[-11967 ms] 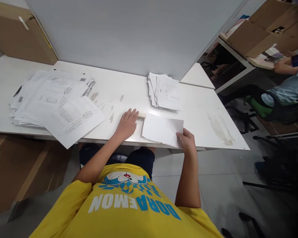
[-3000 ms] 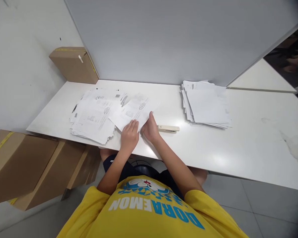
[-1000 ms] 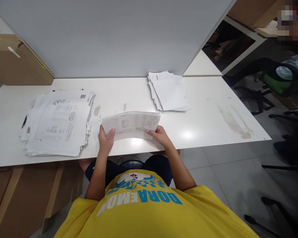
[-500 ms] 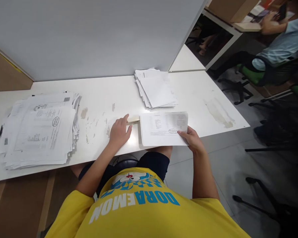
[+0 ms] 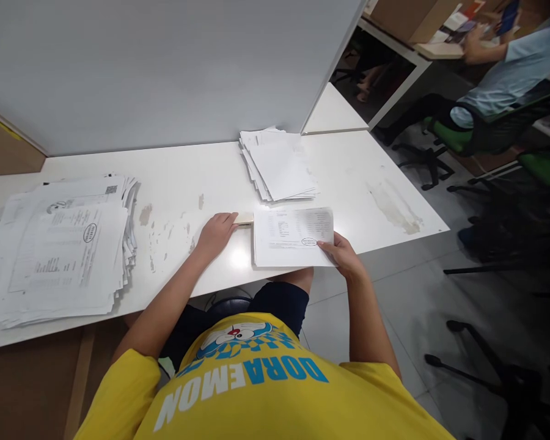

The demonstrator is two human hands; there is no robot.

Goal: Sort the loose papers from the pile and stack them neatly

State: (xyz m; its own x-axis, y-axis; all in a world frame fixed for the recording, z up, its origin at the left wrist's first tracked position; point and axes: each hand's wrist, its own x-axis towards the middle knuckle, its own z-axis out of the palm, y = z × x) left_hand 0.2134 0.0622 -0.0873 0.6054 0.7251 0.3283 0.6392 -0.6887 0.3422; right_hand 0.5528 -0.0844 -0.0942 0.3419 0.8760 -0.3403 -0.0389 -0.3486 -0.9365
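Note:
My left hand (image 5: 219, 233) is closed on a slim cream-coloured stapler (image 5: 244, 219). The tip of this stapler meets the upper left edge of a thin sheaf of printed papers (image 5: 286, 235); whether it grips the edge, I cannot tell. My right hand (image 5: 343, 253) pinches the sheaf at its lower right corner, thumb on top near an oval stamp. The sheaf lies over the table's front edge, printed side up.
A thick stack of printed sheets (image 5: 57, 263) lies on the white table (image 5: 187, 177) at left. Behind the sheaf sits a smaller pile of papers (image 5: 282, 168), near the grey partition (image 5: 178, 67). Another person (image 5: 508, 73) sits on a green chair at far right.
My left hand has gone from spread fingers at the stapler to a closed grip on it. My right hand keeps its hold on the sheaf. The view has shifted slightly.

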